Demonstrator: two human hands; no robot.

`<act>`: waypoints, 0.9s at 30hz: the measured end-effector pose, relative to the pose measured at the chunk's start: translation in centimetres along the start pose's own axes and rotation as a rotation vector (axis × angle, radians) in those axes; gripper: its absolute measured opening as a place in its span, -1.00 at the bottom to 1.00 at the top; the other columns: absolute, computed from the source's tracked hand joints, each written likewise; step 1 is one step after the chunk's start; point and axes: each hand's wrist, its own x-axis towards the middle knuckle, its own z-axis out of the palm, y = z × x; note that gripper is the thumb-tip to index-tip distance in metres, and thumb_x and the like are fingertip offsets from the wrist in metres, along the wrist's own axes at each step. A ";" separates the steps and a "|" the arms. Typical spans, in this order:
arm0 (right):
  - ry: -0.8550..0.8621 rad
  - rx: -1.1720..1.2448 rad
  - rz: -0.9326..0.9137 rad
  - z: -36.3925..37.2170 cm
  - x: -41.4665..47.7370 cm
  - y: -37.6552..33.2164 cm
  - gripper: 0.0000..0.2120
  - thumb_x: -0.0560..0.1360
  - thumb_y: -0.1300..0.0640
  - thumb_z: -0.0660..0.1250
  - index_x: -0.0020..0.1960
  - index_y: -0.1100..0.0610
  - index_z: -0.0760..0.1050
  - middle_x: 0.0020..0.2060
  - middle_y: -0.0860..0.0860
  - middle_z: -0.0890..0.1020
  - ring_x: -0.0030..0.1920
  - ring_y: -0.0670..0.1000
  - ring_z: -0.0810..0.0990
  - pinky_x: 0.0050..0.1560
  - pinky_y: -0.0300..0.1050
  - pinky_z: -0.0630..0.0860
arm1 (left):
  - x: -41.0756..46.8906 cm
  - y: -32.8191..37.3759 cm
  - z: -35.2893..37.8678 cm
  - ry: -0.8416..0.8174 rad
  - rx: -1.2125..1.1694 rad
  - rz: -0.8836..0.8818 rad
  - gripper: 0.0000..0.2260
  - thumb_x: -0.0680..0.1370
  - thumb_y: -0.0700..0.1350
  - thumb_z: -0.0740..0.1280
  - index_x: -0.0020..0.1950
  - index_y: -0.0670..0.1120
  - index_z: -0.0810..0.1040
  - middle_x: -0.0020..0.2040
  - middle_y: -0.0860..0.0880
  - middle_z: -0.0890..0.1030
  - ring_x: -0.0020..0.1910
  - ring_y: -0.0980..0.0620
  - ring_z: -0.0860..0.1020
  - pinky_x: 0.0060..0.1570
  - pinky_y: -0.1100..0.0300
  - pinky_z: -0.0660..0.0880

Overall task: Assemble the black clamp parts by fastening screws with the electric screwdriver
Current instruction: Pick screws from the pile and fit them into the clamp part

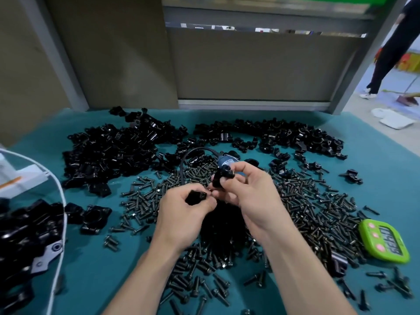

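Both hands are over the middle of the teal cloth-covered table (pixel 91 280). The left hand (pixel 181 214) has its fingers curled, pinching a small black plastic clamp piece (pixel 195 196) between thumb and fingertips. The right hand (pixel 252 194), just beside it and slightly higher, pinches a second black clamp part (pixel 221 178) by thumb and forefinger; the two parts are close but apart. The blue-grey electric screwdriver (pixel 227 160) is right behind the right-hand fingers, with its black cable (pixel 188 155) looping off left; cannot tell if the hand holds it or it lies on the table. A wide scatter of dark metal screws (pixel 306 208) lies under and around both hands. Loose black clamp parts are piled far left (pixel 113 151) and far right (pixel 295 135). A green digital timer (pixel 384 242) lies right of the screws, and a clear plastic bag (pixel 56 185) holding black parts sits at the left edge.
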 end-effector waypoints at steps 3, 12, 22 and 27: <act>0.074 -0.278 -0.227 0.7 -0.9 1.3 -0.64 0.49 0.49 0.39 -0.21 0.04 0.63 -0.20 0.06 0.73 -0.14 0.04 0.70 -0.04 -0.08 0.66 | -0.5 0.4 -0.4 -0.065 -0.117 0.033 -0.93 0.28 -0.06 0.46 -0.34 -0.04 0.66 -0.40 -0.01 0.62 -0.40 -0.01 0.54 -0.31 0.07 0.44; 0.107 -0.435 -0.335 0.5 -1.7 2.1 -0.54 0.43 0.56 0.35 -0.11 -0.01 0.70 -0.07 -0.14 0.76 0.02 -0.10 0.73 0.09 -0.17 0.64 | -0.2 0.7 -0.7 -0.079 -0.313 0.052 -0.87 0.38 0.02 0.49 -0.24 -0.02 0.70 -0.29 -0.01 0.67 -0.28 0.03 0.62 -0.21 0.19 0.53; 0.058 -0.847 -0.411 -0.6 -2.0 1.0 -0.57 0.44 0.25 0.52 0.16 -0.20 0.65 -0.06 -0.25 0.71 0.01 -0.24 0.67 0.05 -0.33 0.60 | -0.2 0.4 -0.8 -0.047 -0.081 -0.014 -0.81 0.35 -0.09 0.49 -0.06 0.02 0.75 -0.11 -0.01 0.75 -0.07 -0.09 0.72 0.07 -0.18 0.63; 0.008 -0.842 -0.354 -0.4 -1.9 1.1 -0.59 0.46 0.21 0.55 0.18 -0.21 0.67 -0.12 -0.32 0.70 -0.03 -0.30 0.64 0.00 -0.49 0.50 | -0.4 0.6 -1.0 -0.046 -0.113 -0.025 -0.83 0.33 -0.13 0.45 -0.12 0.02 0.76 -0.15 -0.04 0.76 -0.10 -0.10 0.73 0.01 -0.12 0.64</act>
